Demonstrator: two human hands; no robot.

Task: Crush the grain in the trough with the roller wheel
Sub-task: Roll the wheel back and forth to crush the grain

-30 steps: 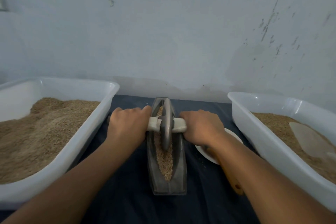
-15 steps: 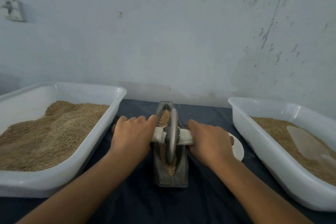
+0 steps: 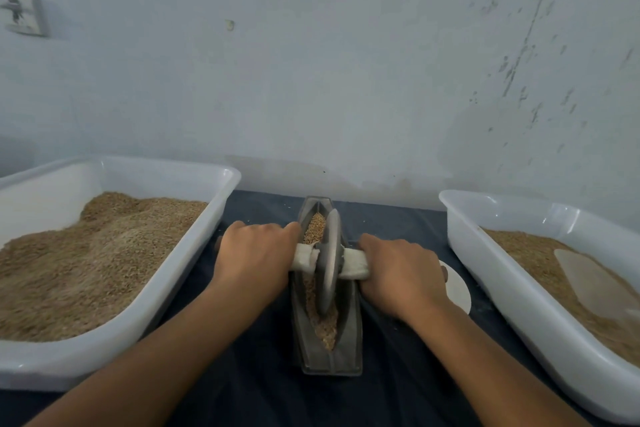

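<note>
A narrow grey metal trough lies lengthwise on the dark cloth, between my forearms. Tan grain fills its groove. A grey roller wheel stands upright on edge in the groove, roughly at the trough's middle. A white cloth-wrapped axle handle runs through it. My left hand grips the handle's left end, fingers curled over the top. My right hand grips the right end the same way.
A white tub heaped with grain sits at the left. Another white tub with grain and a pale scoop sits at the right. A white dish peeks out behind my right hand. The wall stands close behind.
The wheel has rolled from the far part of the trough toward me, with both hands on its handle. The camera has tilted upward, showing more wall.
</note>
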